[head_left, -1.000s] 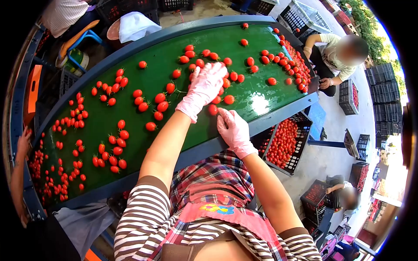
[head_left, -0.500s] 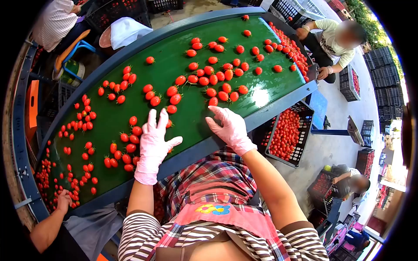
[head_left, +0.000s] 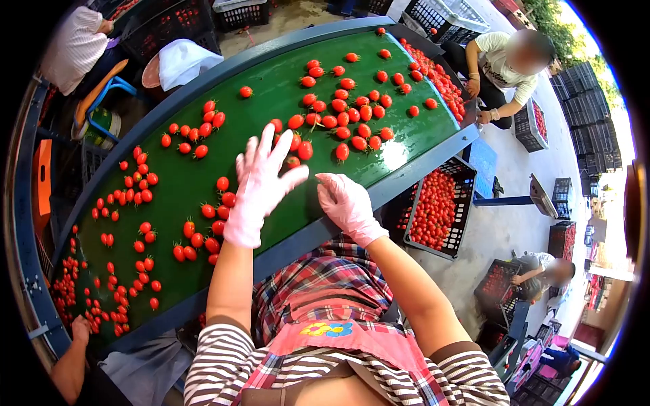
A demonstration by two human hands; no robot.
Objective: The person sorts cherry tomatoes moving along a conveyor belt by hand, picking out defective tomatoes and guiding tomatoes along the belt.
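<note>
Red tomatoes (head_left: pixel 339 105) lie scattered and in loose clusters over the green belt (head_left: pixel 298 193). My left hand (head_left: pixel 261 183), in a thin pale glove, is over the belt with its fingers spread, close to a few tomatoes beyond its fingertips. It holds nothing. Near the belt's front edge is my right hand (head_left: pixel 344 206), gloved too, its fingers bent and drawn together; whether anything is between them is hidden. Many tomatoes are heaped at the belt's right end.
A black crate (head_left: pixel 462 220) of tomatoes stands below the belt's right side. One person (head_left: pixel 504 68) crouches at the right end. Another person's hand (head_left: pixel 81 329) is at the lower left of the belt. A blue metal rail (head_left: pixel 413 172) edges the belt.
My left hand first came back from the tomato cluster, then reached forward again with fingers spread. My right hand's fingers have drawn together. The tomatoes have shifted along the belt.
</note>
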